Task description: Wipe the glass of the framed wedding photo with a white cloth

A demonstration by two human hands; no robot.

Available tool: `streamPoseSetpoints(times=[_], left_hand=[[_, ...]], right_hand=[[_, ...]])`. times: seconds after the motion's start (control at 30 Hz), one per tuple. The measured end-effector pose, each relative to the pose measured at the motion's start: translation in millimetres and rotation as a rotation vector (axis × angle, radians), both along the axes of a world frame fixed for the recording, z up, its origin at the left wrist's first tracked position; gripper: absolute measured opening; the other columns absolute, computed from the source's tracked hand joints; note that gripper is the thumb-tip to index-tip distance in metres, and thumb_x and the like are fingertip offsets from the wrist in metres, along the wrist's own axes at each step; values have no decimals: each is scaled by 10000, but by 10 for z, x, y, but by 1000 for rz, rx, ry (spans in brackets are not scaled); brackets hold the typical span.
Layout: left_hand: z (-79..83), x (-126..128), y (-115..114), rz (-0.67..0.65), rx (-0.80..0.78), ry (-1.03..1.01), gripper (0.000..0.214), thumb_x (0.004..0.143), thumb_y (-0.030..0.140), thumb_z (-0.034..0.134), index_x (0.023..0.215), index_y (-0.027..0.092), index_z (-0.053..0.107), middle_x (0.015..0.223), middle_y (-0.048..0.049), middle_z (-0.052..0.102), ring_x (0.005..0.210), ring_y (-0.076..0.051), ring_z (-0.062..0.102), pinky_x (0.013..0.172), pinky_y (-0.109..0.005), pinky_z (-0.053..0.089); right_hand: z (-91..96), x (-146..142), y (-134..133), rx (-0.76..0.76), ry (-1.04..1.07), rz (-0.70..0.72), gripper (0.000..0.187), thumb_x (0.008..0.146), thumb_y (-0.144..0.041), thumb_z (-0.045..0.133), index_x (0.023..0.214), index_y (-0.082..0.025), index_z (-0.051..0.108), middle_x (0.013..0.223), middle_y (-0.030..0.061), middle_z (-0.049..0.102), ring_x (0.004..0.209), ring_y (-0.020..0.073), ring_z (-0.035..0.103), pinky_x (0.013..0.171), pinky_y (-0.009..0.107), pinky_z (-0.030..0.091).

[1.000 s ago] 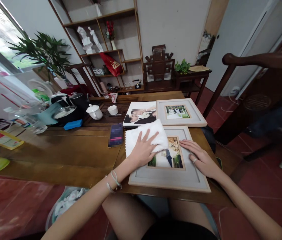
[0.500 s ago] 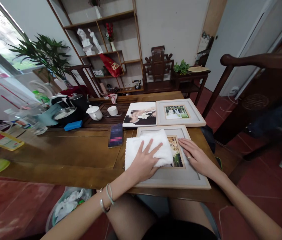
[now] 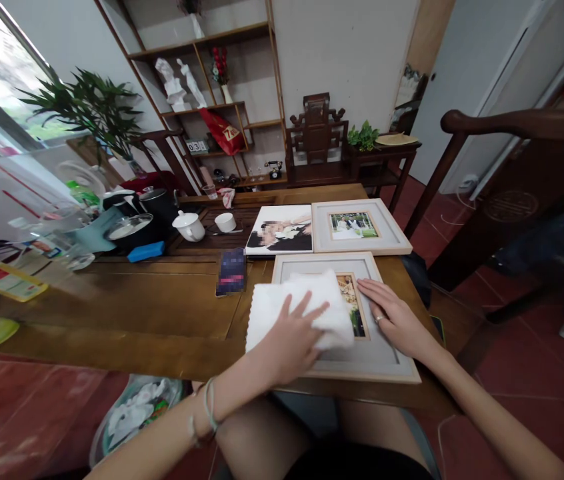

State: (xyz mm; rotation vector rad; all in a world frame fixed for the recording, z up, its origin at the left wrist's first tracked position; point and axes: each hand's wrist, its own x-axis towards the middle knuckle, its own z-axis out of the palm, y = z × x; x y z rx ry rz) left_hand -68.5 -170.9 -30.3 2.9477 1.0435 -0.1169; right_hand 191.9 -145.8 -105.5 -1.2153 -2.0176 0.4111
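- Slid nearer us, the white cloth (image 3: 271, 308), seemingly soft and light, lay under our spread left hand (image 3: 293, 339).
- Apart, our right hand (image 3: 398, 319) lay flat on the picture frame (image 3: 362, 363) beneath both: likely stiff, fragile, best held by its rim.

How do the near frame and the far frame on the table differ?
The white cloth hides part of the near frame; the far frame is uncovered. The right hand rests on the near frame, while no hand touches the far frame. The near frame looks bigger in view than the far one. Both have pale borders around a smaller photo.
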Motion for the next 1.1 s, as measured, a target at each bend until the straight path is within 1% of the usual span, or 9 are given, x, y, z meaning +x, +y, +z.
streamPoseSetpoints(times=[0.1,0.17,0.4,0.5,0.6,0.77,0.87,0.93,1.1], left_hand=[[28,-20,-285,-104,-34,-17,293,916,397,486,1101,253,661,1541,2,275,1419,-349,198,1091,-584,263],[-30,-26,-257,-73,1,-30,304,907,397,499,1126,253,653,1555,1,236,1423,-343,188,1103,-570,246],[-198,-62,678,173,249,-73,333,902,341,512,1182,214,638,1567,-47,186,1425,-366,156,1112,-587,191],[-173,-44,825,194,261,-83,358,917,327,491,1246,235,596,1557,-35,227,1417,-388,160,1086,-593,242],[-141,1,609,126,182,-20,311,907,350,511,1157,232,653,1541,-24,275,1401,-419,182,1060,-614,270],[-14,-6,-72,-52,18,16,287,905,387,503,1079,244,681,1538,-3,284,1384,-404,253,1051,-578,314],[-4,-52,-176,-86,13,11,284,903,388,507,1065,234,683,1556,-4,235,1401,-380,229,1069,-546,307],[-58,-74,-32,-35,64,-3,287,888,377,532,1084,226,678,1569,-17,186,1407,-389,202,1083,-558,276],[-194,-31,629,182,240,-49,357,884,317,545,1226,237,611,1575,-36,158,1421,-392,141,1089,-585,240]], right_hand=[[20,0,0,-6,-8,-8,490,863,-125,406,1326,-232,527,1371,88,542,1317,247,445,1122,545,344],[28,10,3,-3,-20,0,484,861,-128,410,1321,-223,530,1363,99,547,1312,250,450,1117,549,348],[-16,60,26,30,-37,63,528,854,-123,411,1359,-258,485,1395,82,519,1329,249,430,1113,567,340],[-28,59,28,31,-22,53,526,855,-130,411,1355,-267,492,1395,77,521,1324,251,438,1111,569,344],[-25,44,24,16,-17,29,515,856,-130,405,1344,-258,509,1377,80,540,1315,251,451,1111,567,347],[-21,33,15,9,9,15,520,856,-127,403,1342,-276,512,1376,59,543,1314,248,452,1121,559,339],[-26,65,23,17,0,41,538,849,-118,393,1348,-284,504,1382,51,537,1311,246,454,1121,558,340],[-29,97,36,32,-19,75,550,844,-116,391,1361,-280,489,1389,53,530,1314,246,450,1116,560,345],[-33,142,58,50,-43,123,550,843,-121,393,1366,-267,484,1384,61,536,1310,251,454,1095,559,371]])
